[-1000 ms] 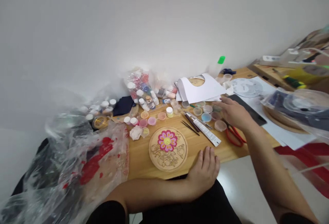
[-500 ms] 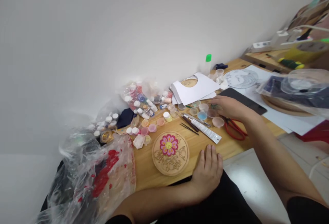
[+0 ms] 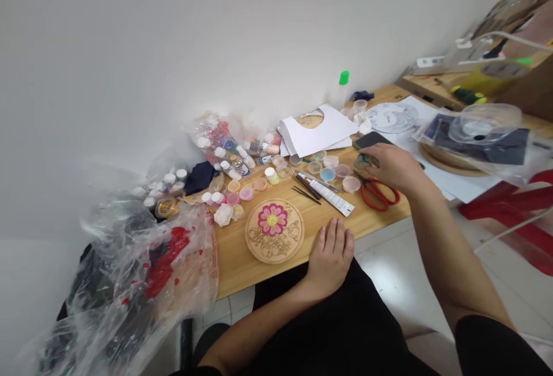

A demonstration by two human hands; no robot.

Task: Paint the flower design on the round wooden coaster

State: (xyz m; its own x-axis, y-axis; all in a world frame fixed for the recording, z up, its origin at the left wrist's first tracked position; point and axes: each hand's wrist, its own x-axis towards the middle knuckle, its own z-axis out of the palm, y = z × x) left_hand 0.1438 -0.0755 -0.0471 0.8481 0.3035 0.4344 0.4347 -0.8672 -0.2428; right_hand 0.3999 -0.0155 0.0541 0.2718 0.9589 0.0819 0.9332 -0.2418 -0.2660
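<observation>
My right hand (image 3: 391, 168) is above the right part of the table, fingers and thumb closed round a small clear cup (image 3: 366, 161) with something dark green in it. The fingers partly cover the cup. Red-handled scissors (image 3: 380, 196) lie just below this hand, and a dark phone (image 3: 369, 140) is partly behind it. My left hand (image 3: 330, 255) rests palm down at the table's front edge, fingers stretched out, holding nothing. Left of it lies a round wooden board (image 3: 276, 250) with a pink flower painted on it and bare engraved lines below.
Several small paint cups (image 3: 328, 174) stand mid-table. A white tube (image 3: 339, 200), a brown-handled tool (image 3: 309, 185) and black tweezers (image 3: 306, 195) lie nearby. Plastic bags (image 3: 190, 249) cover the left end, bagged bottles (image 3: 228, 151) the back. White paper (image 3: 319, 137) leans near the wall.
My right hand has moved right across the table, carrying the small cup away from the other cups. My left hand stays at the table edge. The camera view has shifted.
</observation>
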